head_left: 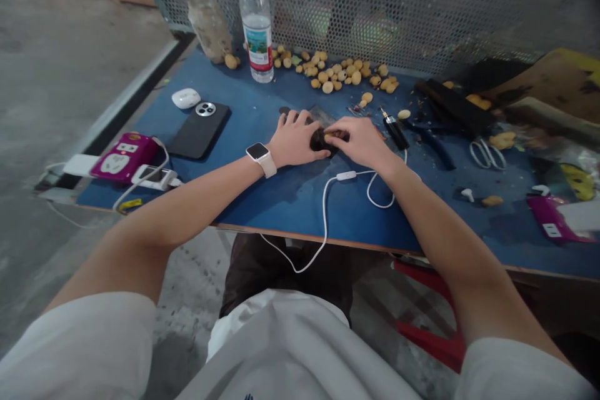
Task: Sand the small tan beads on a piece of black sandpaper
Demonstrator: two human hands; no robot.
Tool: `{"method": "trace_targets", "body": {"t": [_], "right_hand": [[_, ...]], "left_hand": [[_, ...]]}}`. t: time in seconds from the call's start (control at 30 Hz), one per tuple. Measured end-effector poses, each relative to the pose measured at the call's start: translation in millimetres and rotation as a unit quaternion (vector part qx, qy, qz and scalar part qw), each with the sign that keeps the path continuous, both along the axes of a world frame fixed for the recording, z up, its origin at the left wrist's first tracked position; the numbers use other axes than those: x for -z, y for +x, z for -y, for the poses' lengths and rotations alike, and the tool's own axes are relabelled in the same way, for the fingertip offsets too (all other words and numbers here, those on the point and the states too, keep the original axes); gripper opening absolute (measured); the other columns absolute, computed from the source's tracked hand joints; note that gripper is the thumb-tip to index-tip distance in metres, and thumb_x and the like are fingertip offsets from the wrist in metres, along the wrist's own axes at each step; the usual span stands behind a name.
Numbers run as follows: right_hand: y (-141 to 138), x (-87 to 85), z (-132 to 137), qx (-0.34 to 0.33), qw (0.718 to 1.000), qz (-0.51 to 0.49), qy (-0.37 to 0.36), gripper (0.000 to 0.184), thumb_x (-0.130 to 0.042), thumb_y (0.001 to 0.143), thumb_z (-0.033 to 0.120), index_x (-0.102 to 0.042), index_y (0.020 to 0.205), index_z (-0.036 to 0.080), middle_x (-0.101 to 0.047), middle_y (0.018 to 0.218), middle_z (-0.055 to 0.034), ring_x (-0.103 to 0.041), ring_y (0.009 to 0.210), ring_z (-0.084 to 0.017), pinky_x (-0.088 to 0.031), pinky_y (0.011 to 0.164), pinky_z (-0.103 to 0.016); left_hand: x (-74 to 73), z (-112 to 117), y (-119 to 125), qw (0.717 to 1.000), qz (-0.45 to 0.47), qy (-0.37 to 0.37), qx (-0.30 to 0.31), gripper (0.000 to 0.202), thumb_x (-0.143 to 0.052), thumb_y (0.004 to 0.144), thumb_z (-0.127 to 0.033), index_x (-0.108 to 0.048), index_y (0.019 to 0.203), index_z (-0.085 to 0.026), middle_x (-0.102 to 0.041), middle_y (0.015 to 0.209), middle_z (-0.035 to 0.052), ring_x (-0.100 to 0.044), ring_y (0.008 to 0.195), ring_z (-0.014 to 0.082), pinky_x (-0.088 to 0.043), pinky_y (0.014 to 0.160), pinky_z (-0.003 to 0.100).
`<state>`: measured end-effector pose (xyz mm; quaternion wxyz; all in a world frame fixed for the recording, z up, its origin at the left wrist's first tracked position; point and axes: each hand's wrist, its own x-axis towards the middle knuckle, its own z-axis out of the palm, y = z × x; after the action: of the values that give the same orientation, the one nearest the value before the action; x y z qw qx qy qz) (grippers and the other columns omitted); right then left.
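My left hand (296,139) lies palm down with its fingers spread, on a dark flat pad (322,117) in the middle of the blue table. Its thumb and forefinger reach around a dark lump (319,137). My right hand (359,140) is closed in a pinch on a small tan piece (334,136), right against that lump. Fingers cover much of the piece, so its kind cannot be made out. Just right of the right hand lies a black pen-like tool (394,128) with a metal tip, joined to a white cable (324,212).
Many tan rounded pieces (349,72) lie along the back, beside a water bottle (259,44). Left are a phone (199,131), a white case (186,98) and a purple power strip (119,157). Scissors (487,154) and dark-blue-handled pliers (434,144) lie right. Perforated metal (403,6) stands behind.
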<state>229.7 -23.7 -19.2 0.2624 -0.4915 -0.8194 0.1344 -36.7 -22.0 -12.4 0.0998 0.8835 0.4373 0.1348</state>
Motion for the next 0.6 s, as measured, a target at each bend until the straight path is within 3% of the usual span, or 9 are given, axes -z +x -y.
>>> {"method": "trace_targets", "body": {"t": [0.13, 0.3, 0.47, 0.6], "right_hand": [[2.7, 0.4, -4.4, 0.044, 0.999, -0.011, 0.028, 0.025, -0.085, 0.117, 0.045, -0.100, 0.130, 0.031, -0.094, 0.119, -0.0164, -0.083, 0.113, -0.043, -0.070, 0.115, -0.070], [-1.5, 1.8, -3.4, -0.010, 1.000, 0.004, -0.005, 0.024, -0.084, 0.117, 0.041, -0.101, 0.130, 0.031, -0.095, 0.124, -0.0142, -0.085, 0.112, -0.041, -0.071, 0.113, -0.065], [-1.7, 1.4, -7.4, 0.043, 0.999, -0.005, 0.025, 0.023, -0.083, 0.115, 0.037, -0.101, 0.127, 0.029, -0.096, 0.123, -0.0171, -0.085, 0.115, -0.043, -0.070, 0.116, -0.069], [-6.2, -1.6, 2.0, -0.018, 1.000, -0.007, -0.018, 0.023, -0.084, 0.114, 0.036, -0.101, 0.129, 0.031, -0.097, 0.130, -0.0132, -0.087, 0.119, -0.041, -0.070, 0.117, -0.064]], "left_hand": [[0.2, 0.3, 0.3, 1.000, 0.005, 0.004, -0.005, 0.081, -0.092, 0.107, -0.076, -0.083, 0.169, -0.026, -0.066, 0.185, 0.0249, -0.056, 0.173, 0.0610, -0.042, 0.148, 0.082], [-1.4, 0.7, 0.4, 1.000, -0.002, -0.010, -0.006, 0.077, -0.091, 0.107, -0.073, -0.084, 0.168, -0.027, -0.067, 0.184, 0.0251, -0.055, 0.174, 0.0614, -0.041, 0.149, 0.084], [-4.3, 1.8, 1.6, 1.000, -0.014, -0.005, -0.010, 0.084, -0.091, 0.108, -0.075, -0.081, 0.175, -0.025, -0.066, 0.186, 0.0252, -0.055, 0.175, 0.0600, -0.043, 0.149, 0.080], [-4.6, 2.8, 1.7, 1.000, -0.022, -0.007, -0.009, 0.079, -0.089, 0.109, -0.076, -0.084, 0.168, -0.024, -0.067, 0.184, 0.0255, -0.057, 0.172, 0.0590, -0.047, 0.146, 0.078]]}}
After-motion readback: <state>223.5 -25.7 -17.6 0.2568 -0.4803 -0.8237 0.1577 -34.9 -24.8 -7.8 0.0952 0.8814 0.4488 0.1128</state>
